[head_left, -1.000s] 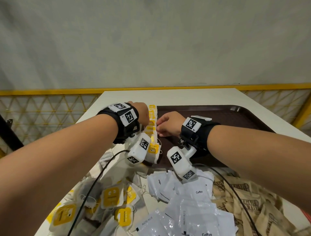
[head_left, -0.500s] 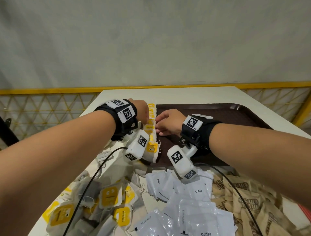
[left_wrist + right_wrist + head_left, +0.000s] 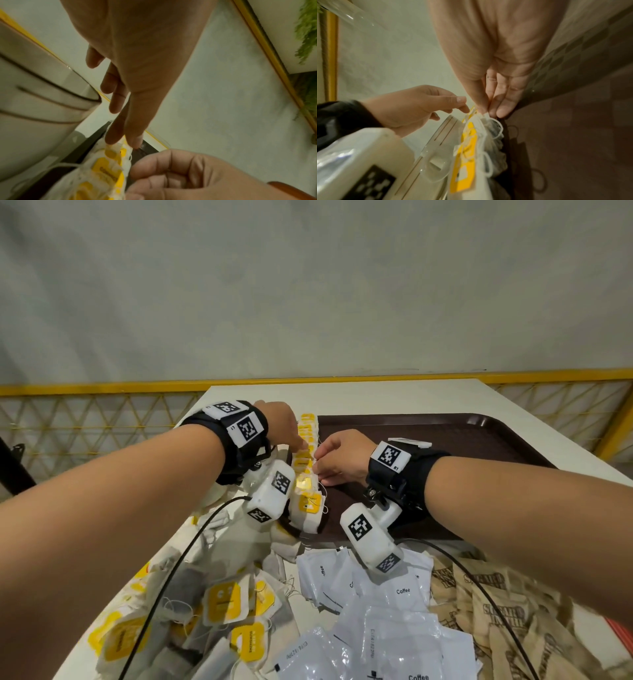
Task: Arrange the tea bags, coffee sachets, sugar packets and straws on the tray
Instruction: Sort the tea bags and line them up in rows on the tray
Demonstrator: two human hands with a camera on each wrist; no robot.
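A row of tea bags (image 3: pixel 304 463) with yellow tags stands on edge along the left side of the brown tray (image 3: pixel 462 446). My left hand (image 3: pixel 284 428) reaches in from the left and pinches the top of a tea bag (image 3: pixel 118 148) in the row with thumb and forefinger. My right hand (image 3: pixel 339 455) comes from the tray side, and its thumb and fingers (image 3: pixel 488 108) pinch the top edge of a tea bag (image 3: pixel 481 121) in the same row. The two hands nearly touch over the row. No straws are in view.
On the white table (image 3: pixel 342 398) in front of the tray lie heaps of loose tea bags (image 3: pixel 226 607), white coffee sachets (image 3: pixel 387 628) and brown sugar packets (image 3: pixel 507 614). Black wrist cables (image 3: pixel 171 570) trail over them. A yellow railing (image 3: pixel 102 388) runs behind the table.
Hardly anything has changed: both hands stay at the row of tea bags and shift only slightly.
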